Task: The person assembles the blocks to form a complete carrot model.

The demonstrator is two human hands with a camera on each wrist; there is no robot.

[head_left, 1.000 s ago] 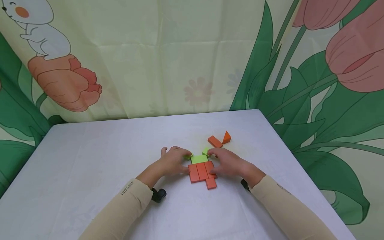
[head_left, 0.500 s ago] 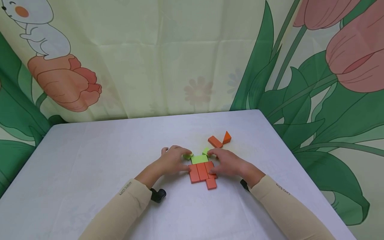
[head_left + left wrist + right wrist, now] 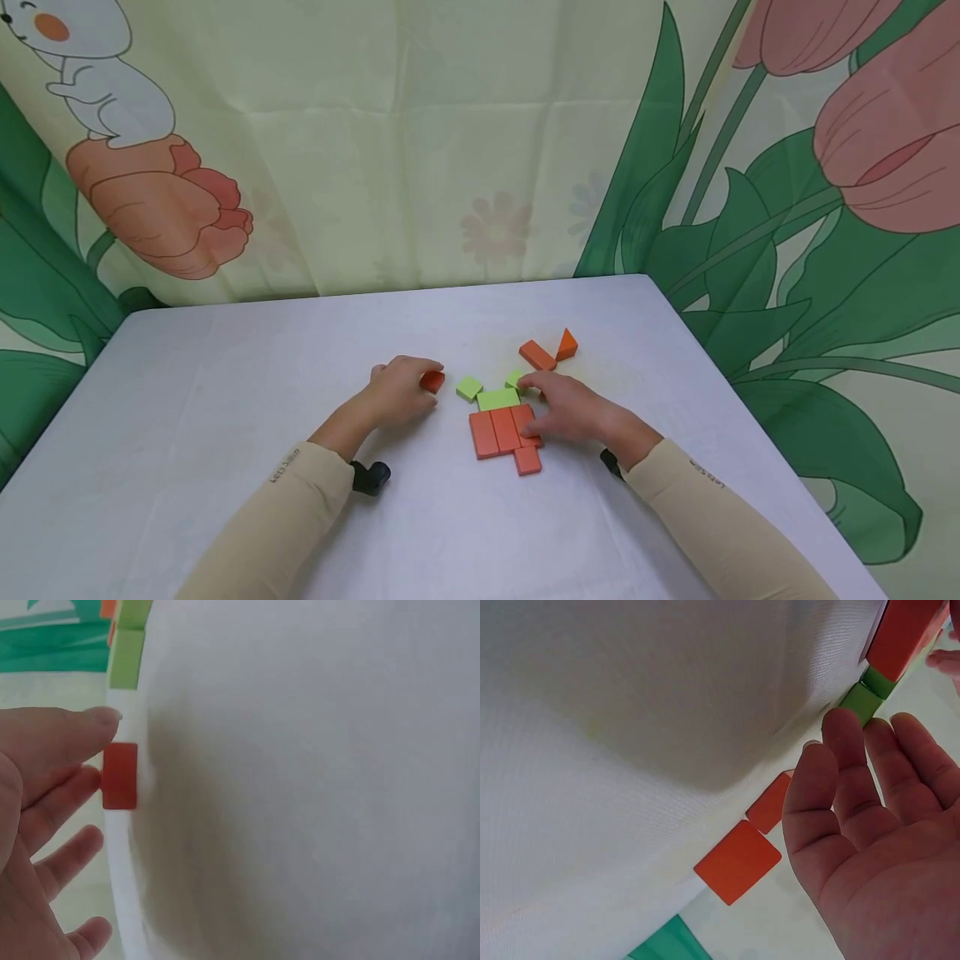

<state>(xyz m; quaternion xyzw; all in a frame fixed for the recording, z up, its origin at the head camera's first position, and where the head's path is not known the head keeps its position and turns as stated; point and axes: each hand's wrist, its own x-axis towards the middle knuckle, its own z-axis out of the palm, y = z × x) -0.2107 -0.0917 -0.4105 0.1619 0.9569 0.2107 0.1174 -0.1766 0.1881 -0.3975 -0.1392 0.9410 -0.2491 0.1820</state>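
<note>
My left hand (image 3: 401, 393) is around a small red block (image 3: 432, 382), finger above it and thumb below in the head view. In the left wrist view, fingertips are right at this red block (image 3: 120, 776), not curled round it. With straight, relaxed fingers, my right hand (image 3: 573, 407) has its fingertips at the right green block (image 3: 513, 379) and its thumb at the red blocks (image 3: 506, 429). These red blocks lie side by side below a green rectangular block (image 3: 498, 400). Another green block (image 3: 469, 389) sits tilted at its upper left corner.
A smaller red block (image 3: 528, 461) adjoins the lower right of the red row. Behind the right hand lie an orange-red rectangular block (image 3: 537, 355) and an orange triangular block (image 3: 567, 344). A white cloth covers the table (image 3: 225, 433); a printed curtain (image 3: 360, 167) hangs behind it.
My left hand has moved left from the left green block and red row to the small red block, which was hidden before. The right hand has stayed in place.
</note>
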